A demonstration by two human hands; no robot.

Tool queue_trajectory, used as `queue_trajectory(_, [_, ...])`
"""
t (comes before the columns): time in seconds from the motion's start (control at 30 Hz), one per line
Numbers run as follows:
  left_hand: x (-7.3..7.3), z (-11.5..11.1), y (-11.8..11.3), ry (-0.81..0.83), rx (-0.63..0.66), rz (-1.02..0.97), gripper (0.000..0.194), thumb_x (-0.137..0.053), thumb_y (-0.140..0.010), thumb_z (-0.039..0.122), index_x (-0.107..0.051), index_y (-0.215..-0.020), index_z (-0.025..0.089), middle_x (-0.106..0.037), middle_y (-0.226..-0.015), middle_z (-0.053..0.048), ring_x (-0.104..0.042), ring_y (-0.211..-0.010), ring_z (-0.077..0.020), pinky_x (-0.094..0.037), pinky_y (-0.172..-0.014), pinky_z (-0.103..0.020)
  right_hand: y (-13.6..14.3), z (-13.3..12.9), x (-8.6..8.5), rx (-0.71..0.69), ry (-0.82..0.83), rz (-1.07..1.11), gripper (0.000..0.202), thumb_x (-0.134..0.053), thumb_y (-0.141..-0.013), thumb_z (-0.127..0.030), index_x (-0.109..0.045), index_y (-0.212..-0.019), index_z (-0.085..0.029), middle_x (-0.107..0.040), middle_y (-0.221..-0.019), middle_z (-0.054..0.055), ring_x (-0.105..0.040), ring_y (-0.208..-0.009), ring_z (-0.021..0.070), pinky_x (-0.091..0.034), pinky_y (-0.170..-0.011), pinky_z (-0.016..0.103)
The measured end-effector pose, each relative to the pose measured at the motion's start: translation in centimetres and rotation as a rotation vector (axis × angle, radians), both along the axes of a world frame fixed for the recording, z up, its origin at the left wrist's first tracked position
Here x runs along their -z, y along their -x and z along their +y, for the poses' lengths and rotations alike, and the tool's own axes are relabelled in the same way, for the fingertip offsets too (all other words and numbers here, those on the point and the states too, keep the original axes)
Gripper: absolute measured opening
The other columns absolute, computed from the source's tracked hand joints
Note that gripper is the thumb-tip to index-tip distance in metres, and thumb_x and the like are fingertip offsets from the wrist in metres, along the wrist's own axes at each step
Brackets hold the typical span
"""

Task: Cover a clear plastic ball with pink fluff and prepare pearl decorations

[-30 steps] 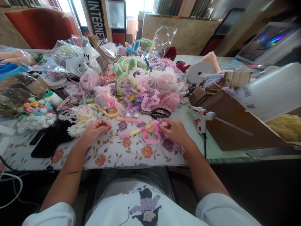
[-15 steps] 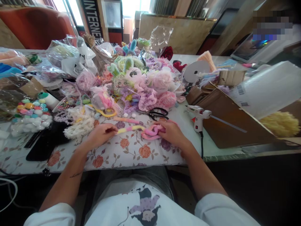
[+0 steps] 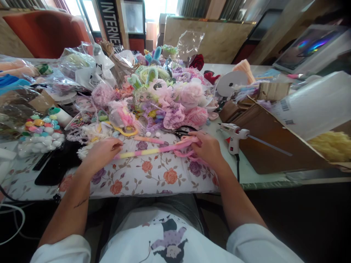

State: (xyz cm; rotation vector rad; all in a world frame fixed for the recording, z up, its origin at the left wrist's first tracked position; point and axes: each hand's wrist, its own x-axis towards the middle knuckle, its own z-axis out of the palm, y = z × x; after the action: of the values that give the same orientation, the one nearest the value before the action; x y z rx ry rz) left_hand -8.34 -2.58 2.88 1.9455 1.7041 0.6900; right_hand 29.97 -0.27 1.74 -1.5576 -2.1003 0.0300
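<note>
A fuzzy pink and yellow strip stretches nearly straight above the floral cloth. My left hand pinches its left end. At the right, my right hand closes on the bunched pink part, with loops hanging below the fingers. Just beyond the strip lies a short orange and pink piece, with two small white balls above it. Black scissors rest near my right hand, partly hidden behind it.
A white glue gun lies to the right beside a cardboard box. Yarn and plush pieces pile up behind. Bagged pompoms and a black phone-like slab are at the left.
My left hand has moved left and the strip is now pulled longer and straighter. The pink loops by my right hand are smaller and drawn out. The view has shifted slightly.
</note>
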Motion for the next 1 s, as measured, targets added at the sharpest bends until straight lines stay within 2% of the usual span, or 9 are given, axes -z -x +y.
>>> queue_trajectory(0.07, [0.1,0.1,-2.1,-0.089,0.043,-0.025,0.015,-0.065,-0.081,0.032,-0.073,-0.088,0.022,-0.070,-0.092,-0.007,-0.060,-0.083,-0.0255,-0.042,-0.078,-0.031,0.1,0.1,-0.2,-0.001,-0.084,-0.008,0.039,-0.050,-0.077,-0.014,-0.071,-0.110,-0.016,-0.072,-0.101,0.011,-0.064,-0.098,0.0288,-0.048,-0.081,0.036])
queue_trajectory(0.13, [0.4,0.3,-4.7,-0.119,0.189,-0.073,0.018,-0.059,-0.087,0.032,-0.072,-0.094,0.022,-0.070,-0.102,-0.008,-0.061,-0.096,-0.0273,-0.043,-0.088,-0.034,0.4,0.3,-0.5,-0.029,-0.139,0.022,0.038,-0.049,-0.077,-0.013,-0.071,-0.107,-0.016,-0.071,-0.098,0.011,-0.063,-0.098,0.0289,-0.049,-0.083,0.038])
queue_trajectory(0.27, [1.9,1.0,-10.2,-0.100,0.429,-0.049,0.032,-0.057,-0.088,0.026,-0.059,-0.120,0.020,-0.062,-0.125,-0.013,-0.055,-0.117,-0.0305,-0.042,-0.098,-0.042,1.6,0.2,-1.0,-0.152,-0.142,0.288,0.039,-0.051,-0.071,-0.011,-0.070,-0.105,-0.019,-0.072,-0.099,0.008,-0.065,-0.095,0.0243,-0.050,-0.084,0.036])
queue_trajectory(0.37, [3.3,1.6,-13.2,-0.070,0.469,-0.064,0.035,-0.061,-0.084,0.024,-0.053,-0.117,0.017,-0.062,-0.118,-0.014,-0.055,-0.114,-0.0304,-0.045,-0.094,-0.043,2.3,-0.1,-1.3,-0.178,-0.093,0.478,0.042,-0.052,-0.069,-0.010,-0.069,-0.106,-0.020,-0.072,-0.100,0.004,-0.067,-0.089,0.0199,-0.052,-0.078,0.030])
queue_trajectory(0.47, [4.2,1.8,-14.2,-0.025,0.484,-0.161,0.023,-0.058,-0.084,0.020,-0.052,-0.105,0.019,-0.065,-0.101,-0.008,-0.060,-0.095,-0.0245,-0.047,-0.085,-0.038,2.2,0.0,-1.3,-0.154,-0.088,0.540,0.043,-0.055,-0.068,-0.012,-0.069,-0.108,-0.020,-0.073,-0.099,0.003,-0.067,-0.087,0.0191,-0.052,-0.076,0.029])
queue_trajectory(0.57, [4.2,1.7,-13.2,0.038,0.481,-0.328,0.009,-0.051,-0.088,0.021,-0.052,-0.097,0.019,-0.063,-0.087,-0.004,-0.060,-0.082,-0.0187,-0.047,-0.077,-0.032,1.3,0.7,-1.0,-0.089,-0.144,0.436,0.046,-0.055,-0.067,-0.012,-0.068,-0.111,-0.021,-0.072,-0.099,0.004,-0.067,-0.090,0.0218,-0.052,-0.081,0.033])
queue_trajectory(0.67, [3.6,1.5,-11.0,0.078,0.451,-0.421,0.007,-0.050,-0.090,0.024,-0.052,-0.094,0.019,-0.062,-0.086,-0.003,-0.059,-0.078,-0.0157,-0.046,-0.073,-0.028,0.4,1.5,-0.5,-0.036,-0.186,0.264,0.049,-0.054,-0.067,-0.012,-0.067,-0.113,-0.020,-0.072,-0.100,0.006,-0.066,-0.094,0.0256,-0.051,-0.084,0.038])
queue_trajectory(0.87, [1.1,0.6,-6.2,0.182,0.458,-0.104,0.015,-0.048,-0.089,0.030,-0.057,-0.095,0.019,-0.063,-0.084,-0.003,-0.057,-0.076,-0.0168,-0.042,-0.068,-0.027,-0.4,2.5,0.6,0.050,-0.144,0.065,0.053,-0.052,-0.064,-0.010,-0.067,-0.114,-0.018,-0.070,-0.109,0.012,-0.064,-0.100,0.0307,-0.052,-0.084,0.042])
queue_trajectory(1.0, [-0.8,0.1,-2.7,0.272,0.417,0.128,0.019,-0.048,-0.088,0.032,-0.062,-0.097,0.021,-0.066,-0.081,-0.003,-0.058,-0.072,-0.0189,-0.040,-0.064,-0.028,-1.2,3.1,0.8,0.131,-0.125,0.129,0.055,-0.050,-0.063,-0.011,-0.067,-0.115,-0.015,-0.071,-0.105,0.013,-0.064,-0.095,0.0313,-0.052,-0.083,0.044])
